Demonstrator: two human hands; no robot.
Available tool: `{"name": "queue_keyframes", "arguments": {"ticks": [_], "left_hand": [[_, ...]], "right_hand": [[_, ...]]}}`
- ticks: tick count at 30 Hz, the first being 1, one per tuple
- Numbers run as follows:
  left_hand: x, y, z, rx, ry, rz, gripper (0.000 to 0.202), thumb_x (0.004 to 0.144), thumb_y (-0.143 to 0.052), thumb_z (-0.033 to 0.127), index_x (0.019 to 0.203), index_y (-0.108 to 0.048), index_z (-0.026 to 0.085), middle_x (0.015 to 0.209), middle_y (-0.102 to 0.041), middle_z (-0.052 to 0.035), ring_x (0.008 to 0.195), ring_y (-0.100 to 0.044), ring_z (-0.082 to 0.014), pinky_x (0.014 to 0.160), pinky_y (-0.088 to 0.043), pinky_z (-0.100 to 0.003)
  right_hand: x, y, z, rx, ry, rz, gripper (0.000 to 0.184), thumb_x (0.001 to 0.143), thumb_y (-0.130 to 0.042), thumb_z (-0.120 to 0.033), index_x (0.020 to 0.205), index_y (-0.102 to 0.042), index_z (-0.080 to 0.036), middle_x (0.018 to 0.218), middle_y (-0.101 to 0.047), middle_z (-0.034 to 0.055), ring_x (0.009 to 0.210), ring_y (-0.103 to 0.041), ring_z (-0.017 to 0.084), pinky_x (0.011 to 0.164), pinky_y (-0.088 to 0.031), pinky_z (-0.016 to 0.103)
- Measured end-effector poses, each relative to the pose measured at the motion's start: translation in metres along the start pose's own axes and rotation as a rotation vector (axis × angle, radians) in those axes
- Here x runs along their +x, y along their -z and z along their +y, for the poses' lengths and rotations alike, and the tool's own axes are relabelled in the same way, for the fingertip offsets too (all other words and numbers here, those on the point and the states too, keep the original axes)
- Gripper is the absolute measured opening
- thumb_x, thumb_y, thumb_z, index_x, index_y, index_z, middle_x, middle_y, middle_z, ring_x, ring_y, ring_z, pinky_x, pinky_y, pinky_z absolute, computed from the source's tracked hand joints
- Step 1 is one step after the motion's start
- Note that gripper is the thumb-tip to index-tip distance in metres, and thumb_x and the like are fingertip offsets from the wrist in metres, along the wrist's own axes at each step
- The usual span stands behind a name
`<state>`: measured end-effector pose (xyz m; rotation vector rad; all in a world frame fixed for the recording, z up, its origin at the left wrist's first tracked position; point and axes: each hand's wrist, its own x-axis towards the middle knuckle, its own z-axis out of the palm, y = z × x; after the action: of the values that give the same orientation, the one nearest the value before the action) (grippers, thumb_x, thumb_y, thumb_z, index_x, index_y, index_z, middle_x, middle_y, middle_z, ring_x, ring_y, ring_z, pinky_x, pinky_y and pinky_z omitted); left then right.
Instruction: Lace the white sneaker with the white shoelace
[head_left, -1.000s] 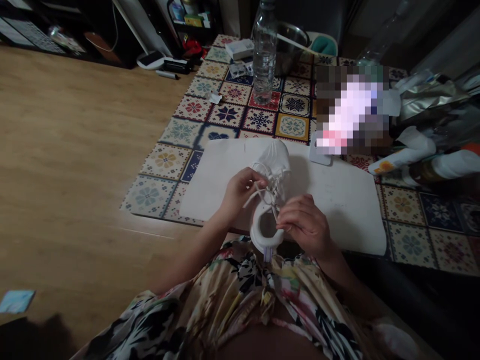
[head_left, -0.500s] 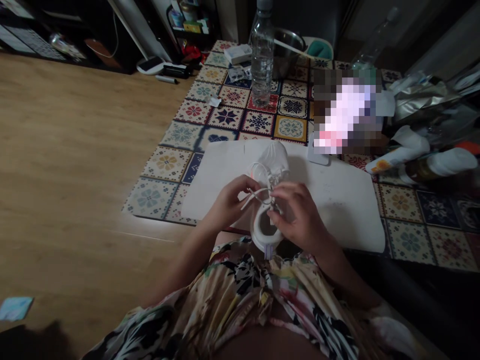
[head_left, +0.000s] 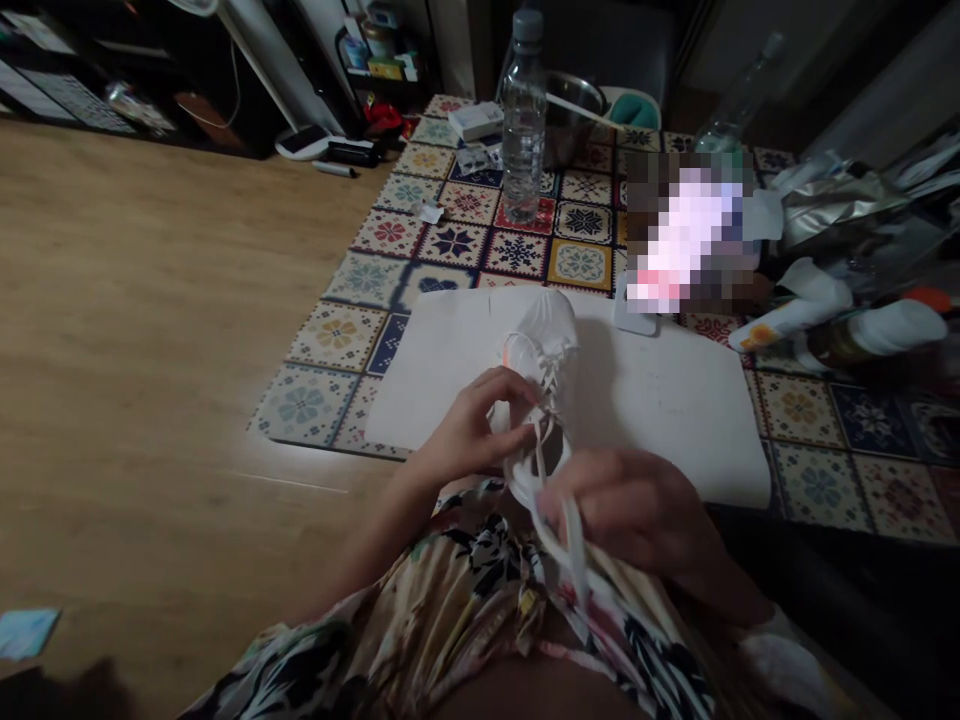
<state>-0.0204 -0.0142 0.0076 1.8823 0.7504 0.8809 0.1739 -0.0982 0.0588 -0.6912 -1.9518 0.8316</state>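
Note:
A white lace-up shoe [head_left: 550,320] lies on a white sheet [head_left: 660,400] at the table's front edge, its toe pointing away from me and its opening toward me. My left hand [head_left: 491,420] is at the shoe's left side, fingers bent and pinched close to the lacing; what the fingertips hold is partly hidden. My right hand [head_left: 630,505] is closed on a white shoelace [head_left: 574,545], held near my body to the right of the shoe's heel. The lace runs from the shoe's eyelets to that hand, and its end hangs down.
Beyond the sheet, a clear plastic bottle [head_left: 523,130] stands on the patterned tabletop [head_left: 450,240]. A metal pot [head_left: 574,110] is behind it. To the right are a blurred-out phone-like screen [head_left: 686,235], a white tube [head_left: 787,310] and a bottle with a white cap [head_left: 892,328].
My right hand has drawn back toward my body and to the right, pulling the shoelace out long. My left hand has shifted right and slightly down, over the shoe's lacing.

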Motion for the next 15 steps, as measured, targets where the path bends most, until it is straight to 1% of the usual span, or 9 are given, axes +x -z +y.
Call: {"name": "queue_keyframes", "arguments": {"ticks": [1,3,4,6,9,12,15], "left_hand": [[0.000,-0.001,-0.001,-0.005,0.004,0.005,0.016,0.081,-0.070,0.027,0.090,-0.061,0.018,0.089,-0.064,-0.0054,0.080,-0.058,-0.0170,0.077,-0.048,-0.031],[0.000,-0.004,-0.003,-0.024,-0.011,0.005,0.015,0.080,-0.071,0.025,0.089,-0.061,0.018,0.090,-0.063,-0.0049,0.082,-0.058,-0.0170,0.078,-0.048,-0.030],[0.001,-0.005,-0.004,-0.035,-0.025,-0.004,0.013,0.080,-0.070,0.023,0.088,-0.061,0.018,0.091,-0.063,-0.0049,0.085,-0.059,-0.0171,0.079,-0.048,-0.030],[0.002,-0.005,-0.004,-0.064,-0.045,-0.019,0.010,0.081,-0.068,0.020,0.088,-0.062,0.018,0.093,-0.062,-0.0050,0.087,-0.059,-0.0170,0.080,-0.047,-0.029],[0.004,-0.004,-0.003,-0.110,-0.048,-0.059,0.005,0.082,-0.067,0.019,0.086,-0.063,0.018,0.093,-0.059,-0.0049,0.085,-0.058,-0.0160,0.077,-0.047,-0.027],[0.006,-0.002,-0.002,-0.151,-0.038,-0.092,0.007,0.082,-0.069,0.023,0.083,-0.064,0.018,0.093,-0.057,-0.0050,0.085,-0.057,-0.0165,0.077,-0.047,-0.027],[0.007,0.000,-0.001,-0.192,-0.006,-0.106,0.014,0.082,-0.071,0.030,0.079,-0.065,0.018,0.090,-0.057,-0.0052,0.085,-0.057,-0.0172,0.078,-0.046,-0.027]], "right_hand": [[-0.001,0.000,0.006,-0.082,-0.086,0.048,0.015,0.095,-0.056,-0.026,0.108,-0.060,-0.031,0.098,-0.070,0.0033,0.087,-0.069,0.018,0.078,-0.059,0.034],[-0.003,-0.003,0.022,-0.264,-0.254,0.230,0.025,0.091,-0.061,-0.022,0.115,-0.057,-0.028,0.103,-0.067,0.0056,0.092,-0.066,0.020,0.086,-0.057,0.038],[-0.003,-0.004,0.030,-0.333,-0.289,0.242,0.025,0.091,-0.061,-0.020,0.115,-0.056,-0.026,0.104,-0.065,0.0066,0.094,-0.064,0.020,0.087,-0.056,0.039],[-0.003,-0.006,0.042,-0.411,-0.291,0.202,0.021,0.090,-0.059,-0.018,0.111,-0.057,-0.023,0.103,-0.063,0.0075,0.098,-0.062,0.021,0.088,-0.054,0.038],[-0.003,-0.007,0.047,-0.455,-0.240,0.127,0.020,0.090,-0.055,-0.014,0.108,-0.059,-0.021,0.103,-0.063,0.0084,0.101,-0.060,0.022,0.091,-0.052,0.039],[-0.002,-0.007,0.044,-0.473,-0.200,0.117,0.021,0.091,-0.050,-0.011,0.107,-0.060,-0.021,0.103,-0.063,0.0091,0.099,-0.059,0.022,0.089,-0.052,0.039],[-0.001,-0.008,0.046,-0.417,-0.186,0.140,0.018,0.092,-0.051,-0.012,0.103,-0.061,-0.021,0.101,-0.062,0.0080,0.097,-0.059,0.022,0.087,-0.052,0.037]]}}
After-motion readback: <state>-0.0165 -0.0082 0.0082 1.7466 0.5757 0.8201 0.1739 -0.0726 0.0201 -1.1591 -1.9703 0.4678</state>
